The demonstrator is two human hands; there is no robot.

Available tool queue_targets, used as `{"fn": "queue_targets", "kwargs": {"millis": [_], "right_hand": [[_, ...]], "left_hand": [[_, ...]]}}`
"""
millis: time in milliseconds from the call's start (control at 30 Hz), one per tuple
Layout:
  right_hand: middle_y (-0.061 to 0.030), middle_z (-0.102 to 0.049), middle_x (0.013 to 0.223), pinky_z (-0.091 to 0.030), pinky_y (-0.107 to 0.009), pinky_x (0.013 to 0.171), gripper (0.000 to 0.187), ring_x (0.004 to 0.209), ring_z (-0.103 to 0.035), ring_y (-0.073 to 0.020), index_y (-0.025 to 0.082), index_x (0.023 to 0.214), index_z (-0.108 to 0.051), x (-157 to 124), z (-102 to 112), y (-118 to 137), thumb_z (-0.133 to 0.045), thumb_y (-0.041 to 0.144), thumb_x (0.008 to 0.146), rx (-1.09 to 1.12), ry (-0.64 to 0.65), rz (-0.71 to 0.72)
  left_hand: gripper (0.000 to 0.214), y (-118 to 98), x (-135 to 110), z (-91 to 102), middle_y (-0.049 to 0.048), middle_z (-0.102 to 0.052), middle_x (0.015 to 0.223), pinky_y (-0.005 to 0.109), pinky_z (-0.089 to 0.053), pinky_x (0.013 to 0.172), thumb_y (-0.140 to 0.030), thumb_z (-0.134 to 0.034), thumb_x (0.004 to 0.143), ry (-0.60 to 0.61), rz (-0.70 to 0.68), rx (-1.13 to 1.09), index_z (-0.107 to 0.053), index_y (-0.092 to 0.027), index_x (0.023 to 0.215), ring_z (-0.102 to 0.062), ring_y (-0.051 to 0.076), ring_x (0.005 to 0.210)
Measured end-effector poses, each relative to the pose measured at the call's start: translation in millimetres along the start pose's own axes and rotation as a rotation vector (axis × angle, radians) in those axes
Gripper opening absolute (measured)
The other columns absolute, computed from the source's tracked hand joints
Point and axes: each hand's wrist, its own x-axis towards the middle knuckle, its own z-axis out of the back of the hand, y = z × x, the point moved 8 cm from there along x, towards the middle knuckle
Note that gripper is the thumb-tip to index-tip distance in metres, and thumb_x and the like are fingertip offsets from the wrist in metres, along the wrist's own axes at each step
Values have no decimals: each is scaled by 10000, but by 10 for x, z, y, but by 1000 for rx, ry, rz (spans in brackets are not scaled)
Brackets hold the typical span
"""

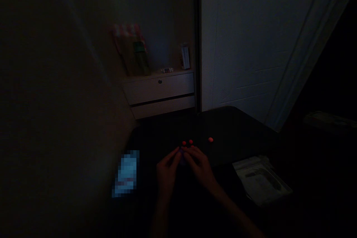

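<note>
In dim light, my left hand (167, 165) and my right hand (199, 163) meet over the near part of a dark table (237, 130). Between their fingertips they pinch a small purple lump (182, 156), partly covered by the fingers; its exact kind is too dark to make out. Just beyond the fingers lie two small red balls, a left one (184, 143) and a right one (191, 141). Farther right on the table sits a paler pinkish-red ball (211, 140).
A lit, pixelated screen (126, 174) glows at the left. To the right lies a pale packet (262, 180). Behind the table stand white drawers (163, 89) with a green-capped bottle (141, 57) on top, beside a pale door (245, 41). A wall rises at the left.
</note>
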Motion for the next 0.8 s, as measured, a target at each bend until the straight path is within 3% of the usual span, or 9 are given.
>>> {"fn": "queue_targets", "kwargs": {"millis": [633,800], "right_hand": [[-67,-674,1137,-515,-377,998,287,1100,-654,-227,323,1239,-782,2,-46,-31,-629,359,998,18,116,-38],[-73,-706,1230,-511,-412,1048,331,1177,-647,-249,315,1281,-750,-20,-39,-65,-683,382,964,13,55,-60]], "left_hand": [[353,33,-11,18,120,-822,1093,417,-595,973,-400,-840,751,-40,27,-67,-826,-174,1022,-766,297,1060],[374,-6,-1,21,130,-813,1089,407,-593,951,-422,-826,773,-37,4,-83,-797,-159,1037,-768,290,1040]]}}
